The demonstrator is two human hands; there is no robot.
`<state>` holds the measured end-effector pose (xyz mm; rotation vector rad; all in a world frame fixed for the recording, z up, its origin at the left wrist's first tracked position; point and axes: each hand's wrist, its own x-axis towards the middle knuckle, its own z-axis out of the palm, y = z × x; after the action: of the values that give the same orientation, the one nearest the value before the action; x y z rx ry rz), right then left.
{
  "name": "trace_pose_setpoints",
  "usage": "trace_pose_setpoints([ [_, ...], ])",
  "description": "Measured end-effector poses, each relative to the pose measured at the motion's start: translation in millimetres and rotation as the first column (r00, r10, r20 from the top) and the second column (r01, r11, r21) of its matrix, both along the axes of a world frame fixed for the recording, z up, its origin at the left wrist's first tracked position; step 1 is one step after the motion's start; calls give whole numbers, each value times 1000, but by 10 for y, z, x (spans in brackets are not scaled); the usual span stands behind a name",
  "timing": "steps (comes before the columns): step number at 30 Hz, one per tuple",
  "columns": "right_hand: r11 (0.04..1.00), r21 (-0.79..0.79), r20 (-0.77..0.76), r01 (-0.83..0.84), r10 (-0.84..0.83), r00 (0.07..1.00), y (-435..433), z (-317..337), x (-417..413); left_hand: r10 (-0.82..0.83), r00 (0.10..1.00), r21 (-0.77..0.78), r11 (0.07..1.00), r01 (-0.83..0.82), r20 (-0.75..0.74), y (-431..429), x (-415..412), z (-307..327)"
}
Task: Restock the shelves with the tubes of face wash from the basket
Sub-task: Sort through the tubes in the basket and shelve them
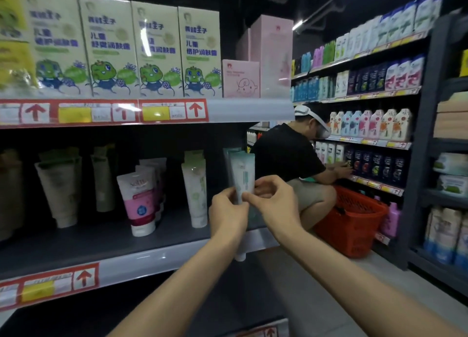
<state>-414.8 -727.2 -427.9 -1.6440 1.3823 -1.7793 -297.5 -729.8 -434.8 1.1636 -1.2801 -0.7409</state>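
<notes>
Tube of face wash [244,175], teal, upright with cap down, well right of the pink tube [140,202], over the front edge of the shelf [162,257]. Pinched at mid-body between left hand [228,211] and right hand [272,201], fingers of both curled on it. Farther right of the pink tube, red basket [353,225] on the floor.

You have one view only, worn on your head, facing forward and a little down. It sits close to the middle shelf [157,258] on your left, whose front edge runs off toward the right. Your forearms rise from the bottom edge, and your left hand [228,211] and right hand [274,203] meet on the tube [245,174] near frame centre. The wide lens (edges bow) also takes in the far rack [424,123] across the aisle.
</notes>
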Motion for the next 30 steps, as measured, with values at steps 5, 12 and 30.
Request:
trace_pose_setpoints([
  [5, 997, 19, -71, 76, -74, 995, -331, 3, 9, 58, 997, 42, 997, -60, 53, -346, -9, 23],
  [12, 995, 60, -57, 78, -75, 996, -511, -157, -9, 31, 984, 127, 990, -53, 173, -468, 10, 35],
  [30, 992, 126, -146, -27, 45, 988, 262, 265, -301, 46, 997, 63, 997, -49, 57, 189, 96, 415],
])
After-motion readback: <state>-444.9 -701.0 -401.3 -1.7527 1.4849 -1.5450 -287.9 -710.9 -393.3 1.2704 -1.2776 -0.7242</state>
